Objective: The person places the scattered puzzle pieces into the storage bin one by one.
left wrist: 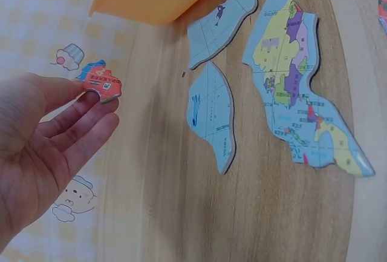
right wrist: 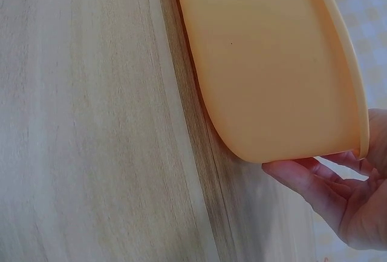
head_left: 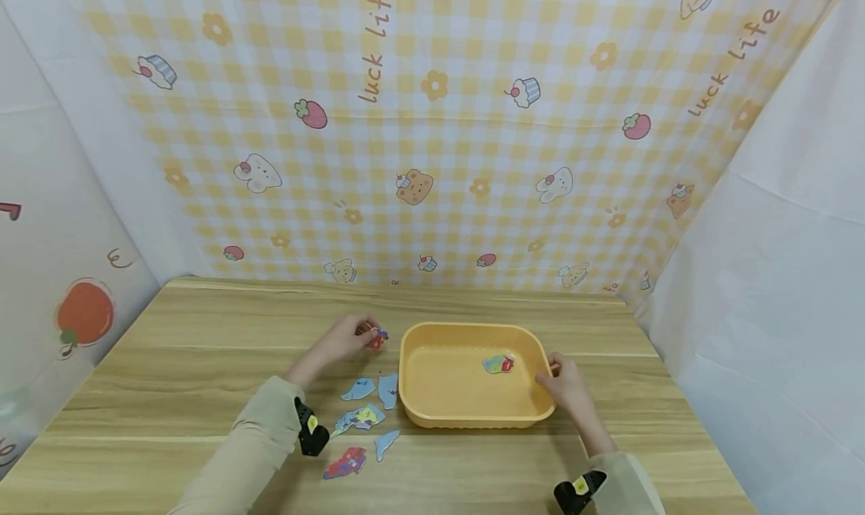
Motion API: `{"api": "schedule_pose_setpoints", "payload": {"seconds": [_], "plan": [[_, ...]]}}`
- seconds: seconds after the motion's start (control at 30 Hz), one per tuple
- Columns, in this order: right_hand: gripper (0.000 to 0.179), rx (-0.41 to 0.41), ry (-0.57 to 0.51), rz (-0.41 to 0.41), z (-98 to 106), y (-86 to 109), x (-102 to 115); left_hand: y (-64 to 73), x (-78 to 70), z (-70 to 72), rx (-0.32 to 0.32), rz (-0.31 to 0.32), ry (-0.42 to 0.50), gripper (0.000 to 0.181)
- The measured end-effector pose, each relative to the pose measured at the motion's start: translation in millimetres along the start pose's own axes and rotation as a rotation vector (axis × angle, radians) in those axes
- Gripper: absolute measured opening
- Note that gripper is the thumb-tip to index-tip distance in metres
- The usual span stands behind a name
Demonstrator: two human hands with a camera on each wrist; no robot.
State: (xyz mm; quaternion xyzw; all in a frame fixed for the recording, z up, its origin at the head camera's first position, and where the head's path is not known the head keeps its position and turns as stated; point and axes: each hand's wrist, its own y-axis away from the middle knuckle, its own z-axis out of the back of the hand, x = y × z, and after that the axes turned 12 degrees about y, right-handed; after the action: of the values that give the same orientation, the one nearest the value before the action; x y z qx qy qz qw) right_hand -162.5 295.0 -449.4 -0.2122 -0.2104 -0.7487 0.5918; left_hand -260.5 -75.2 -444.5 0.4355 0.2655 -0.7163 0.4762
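Mostly red, the held piece (left wrist: 103, 86) shows some blue.

Seven puzzle pieces (head_left: 345, 463), one tray (head_left: 442, 387), two sleeves (head_left: 253, 440), two black wrist cameras (head_left: 311, 434), one table (head_left: 149, 395)

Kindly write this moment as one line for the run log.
left hand: pinches red-blue piece; right hand: holds yellow tray; inside tray: green-red piece; on table: loose pieces

"luck life" stands twice on the checked cloth (head_left: 432, 136); the map pieces' (left wrist: 284, 62) print is illegible.
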Motion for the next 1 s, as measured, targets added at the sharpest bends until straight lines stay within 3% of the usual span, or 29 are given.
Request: {"api": "schedule_pose_setpoints", "payload": {"seconds": [0.5,1.0], "plan": [[0.013,0.004,-0.005,-0.004,-1,0.1,0,-2.7,-11.5,1.5,-0.018,-0.024,0.037,0.017],[0.013,0.008,-0.013,0.002,0,0.3,1,-10.4,-22.2,-0.3,-0.016,-0.030,0.003,0.019]]}}
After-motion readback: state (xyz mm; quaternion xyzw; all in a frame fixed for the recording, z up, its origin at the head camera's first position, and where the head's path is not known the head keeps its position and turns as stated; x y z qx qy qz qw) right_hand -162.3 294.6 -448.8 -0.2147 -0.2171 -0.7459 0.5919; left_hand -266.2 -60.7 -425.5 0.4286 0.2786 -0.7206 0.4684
